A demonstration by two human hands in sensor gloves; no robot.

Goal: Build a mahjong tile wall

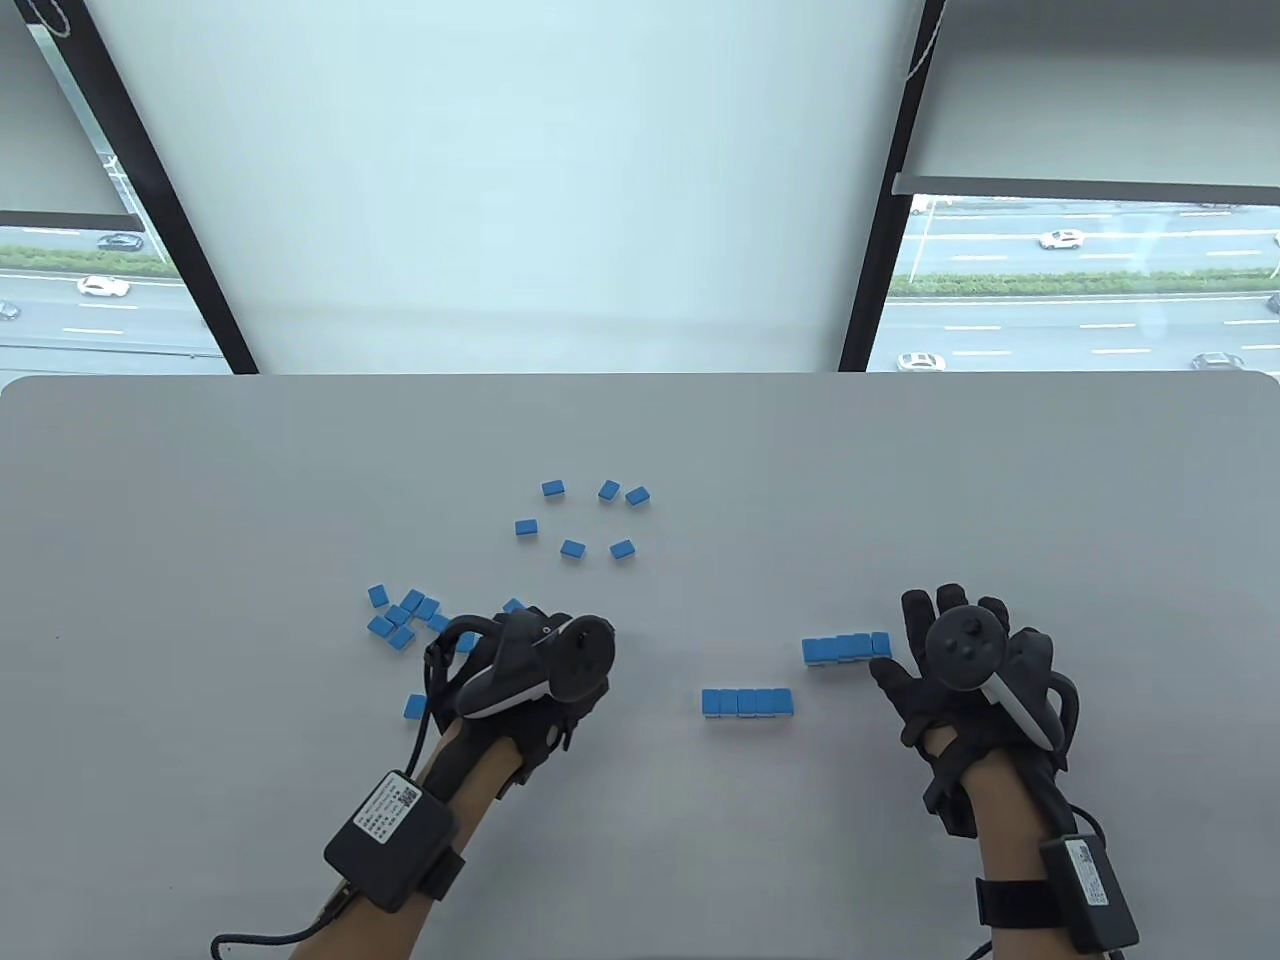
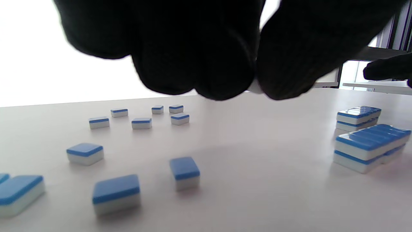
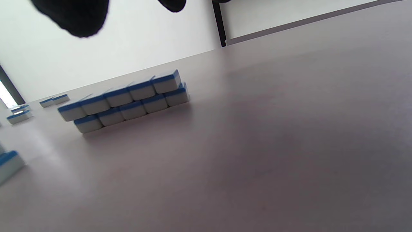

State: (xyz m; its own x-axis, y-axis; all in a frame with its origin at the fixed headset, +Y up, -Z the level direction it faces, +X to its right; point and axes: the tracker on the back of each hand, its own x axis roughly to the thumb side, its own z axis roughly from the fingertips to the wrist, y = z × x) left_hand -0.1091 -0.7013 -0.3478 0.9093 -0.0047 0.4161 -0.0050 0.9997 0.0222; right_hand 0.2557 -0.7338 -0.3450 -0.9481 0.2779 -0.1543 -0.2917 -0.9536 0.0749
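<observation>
Pinching a tile btwn thumb & fingers: left hand, loose tiles just beyond it. Right hand fingers spread, flat by far stack; near stack btwn hands. Table edge well beyond six scattered tiles.

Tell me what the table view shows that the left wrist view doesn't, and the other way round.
Only the table view shows both gloved hands whole, the left hand and right hand, plus the windows and road beyond. Only the left wrist view shows that each short wall is two tiles high, and a sliver of white pinched between the left fingertips. Both show the loose tiles and the two short walls.
</observation>
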